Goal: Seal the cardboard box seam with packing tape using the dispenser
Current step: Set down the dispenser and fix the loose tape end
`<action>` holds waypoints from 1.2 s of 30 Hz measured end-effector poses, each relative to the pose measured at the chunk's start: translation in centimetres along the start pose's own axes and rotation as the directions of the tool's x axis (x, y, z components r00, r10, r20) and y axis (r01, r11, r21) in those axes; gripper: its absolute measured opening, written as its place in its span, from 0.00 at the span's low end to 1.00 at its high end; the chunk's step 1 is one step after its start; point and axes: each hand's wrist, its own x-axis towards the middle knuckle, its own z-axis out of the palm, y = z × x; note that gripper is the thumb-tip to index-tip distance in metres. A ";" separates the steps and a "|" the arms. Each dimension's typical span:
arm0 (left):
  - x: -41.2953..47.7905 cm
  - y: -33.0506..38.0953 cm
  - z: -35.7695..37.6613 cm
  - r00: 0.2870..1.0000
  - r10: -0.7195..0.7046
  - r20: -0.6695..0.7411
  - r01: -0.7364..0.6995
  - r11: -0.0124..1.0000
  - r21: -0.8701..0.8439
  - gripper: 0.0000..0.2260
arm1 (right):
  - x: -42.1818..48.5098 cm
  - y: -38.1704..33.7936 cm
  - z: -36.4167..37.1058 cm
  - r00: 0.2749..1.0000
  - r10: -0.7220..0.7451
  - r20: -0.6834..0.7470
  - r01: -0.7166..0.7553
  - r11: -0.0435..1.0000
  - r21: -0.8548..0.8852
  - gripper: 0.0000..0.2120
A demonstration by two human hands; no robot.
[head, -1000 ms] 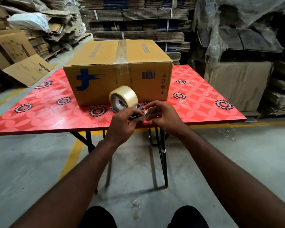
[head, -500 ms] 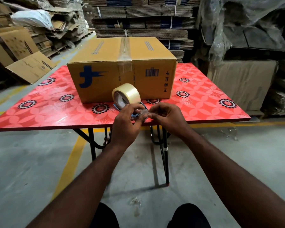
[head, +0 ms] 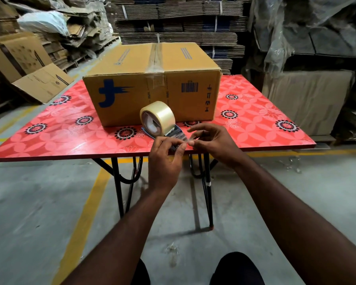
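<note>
A brown cardboard box (head: 152, 85) with a blue logo stands on the red floral table (head: 60, 132). Clear tape runs along its top seam and down the front face. Just in front of the box lies the tape dispenser (head: 158, 120) with a clear roll on it. My left hand (head: 164, 157) pinches the dispenser's near end, where the loose tape comes off. My right hand (head: 210, 140) pinches the clear tape end right beside my left fingers, its other fingers spread.
Stacks of flattened cardboard (head: 173, 21) fill the back. Loose cartons (head: 29, 66) lean at the left, and wrapped bundles (head: 308, 95) stand at the right. A yellow line (head: 84, 219) crosses the concrete floor under the table's black legs (head: 119, 186).
My view has moved closer to the table. Both hands stay at the dispenser's near end, and my right fingers have opened out while pinching the tape end.
</note>
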 end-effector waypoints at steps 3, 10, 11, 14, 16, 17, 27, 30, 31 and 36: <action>-0.1 0.1 0.3 0.999 -0.036 -0.009 0.036 0.999 -0.012 0.04 | 0.2 0.3 -0.4 0.999 0.037 0.036 -0.038 0.999 0.016 0.07; 0.0 0.6 0.9 0.953 -0.303 -0.022 0.299 0.948 -0.112 0.07 | 0.6 -0.3 -0.8 0.986 0.141 0.089 -0.141 0.990 -0.007 0.06; 0.0 0.7 1.1 0.937 -0.349 -0.016 0.344 0.929 -0.133 0.07 | 0.7 -0.3 -0.7 0.985 0.147 0.086 -0.147 0.989 -0.008 0.06; 0.0 0.6 1.5 0.873 -0.487 0.023 0.482 0.856 -0.188 0.09 | 0.8 -0.4 -0.6 0.985 0.161 0.056 -0.161 0.987 -0.013 0.09; -0.1 0.7 1.6 0.842 -0.538 0.045 0.536 0.823 -0.187 0.08 | 1.0 -0.3 -0.6 0.984 0.169 0.050 -0.168 0.986 -0.018 0.10; -0.1 0.8 1.6 0.833 -0.551 0.050 0.550 0.814 -0.187 0.08 | 1.0 -0.3 -0.5 0.984 0.174 0.048 -0.173 0.985 -0.018 0.10; -0.7 2.0 1.1 0.830 -0.556 0.028 0.547 0.804 -0.236 0.06 | 0.9 -0.3 -0.6 0.979 0.202 0.017 -0.201 0.979 -0.013 0.09; -1.0 2.5 0.8 0.881 -0.470 -0.062 0.441 0.861 -0.254 0.07 | 0.9 -0.4 -0.6 0.978 0.208 0.012 -0.208 0.978 -0.013 0.09; -1.0 2.6 0.6 0.883 -0.461 -0.093 0.424 0.866 -0.264 0.07 | 0.9 -0.4 -0.6 0.977 0.213 0.010 -0.213 0.977 -0.008 0.09; -0.5 2.2 0.1 0.740 -0.672 0.022 0.650 0.706 -0.281 0.12 | 1.1 -0.5 -0.5 0.971 0.239 0.023 -0.239 0.971 0.005 0.10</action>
